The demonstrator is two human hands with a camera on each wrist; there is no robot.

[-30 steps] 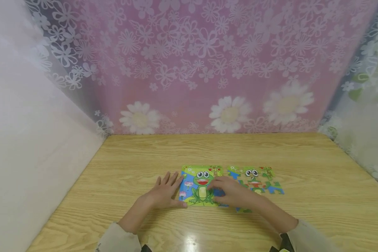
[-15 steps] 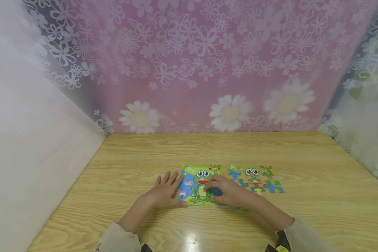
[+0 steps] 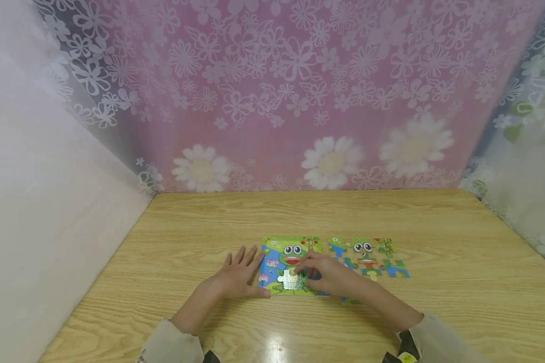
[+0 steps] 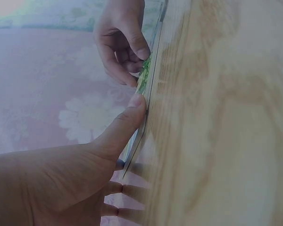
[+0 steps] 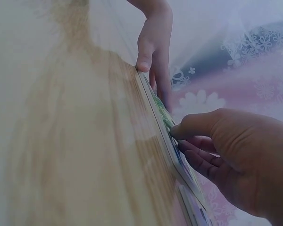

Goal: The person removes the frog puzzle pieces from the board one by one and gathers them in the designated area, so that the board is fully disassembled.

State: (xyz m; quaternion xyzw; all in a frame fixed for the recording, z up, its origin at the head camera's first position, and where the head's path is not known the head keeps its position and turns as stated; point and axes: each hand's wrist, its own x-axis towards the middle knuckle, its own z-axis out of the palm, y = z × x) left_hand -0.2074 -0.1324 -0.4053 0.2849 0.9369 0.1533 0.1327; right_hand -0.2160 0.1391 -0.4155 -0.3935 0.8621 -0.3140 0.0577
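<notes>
A frog jigsaw puzzle [image 3: 277, 259] lies flat on the table between my hands. My left hand [image 3: 236, 278] is spread at its left edge, the thumb [image 4: 127, 115] resting along the near edge. Over the lower right of the puzzle, my right hand [image 3: 329, 275] has curled fingers and pinches a puzzle piece [image 3: 292, 280] at the frog's belly; the piece shines with glare. In the right wrist view the right thumb [image 5: 193, 125] and fingertips meet at the puzzle's surface. The hand hides the puzzle's lower right part.
Loose puzzle pieces [image 3: 396, 269] with frog parts lie to the right of the puzzle, some partly behind the right hand. The wooden table [image 3: 200, 217] ends at a pink flowered curtain [image 3: 254, 151]. A pale wall [image 3: 63, 201] stands on the left.
The belly piece now catches bright glare, having tilted under the right fingers. The right hand has shifted slightly left since the first frame. The left hand has stayed put.
</notes>
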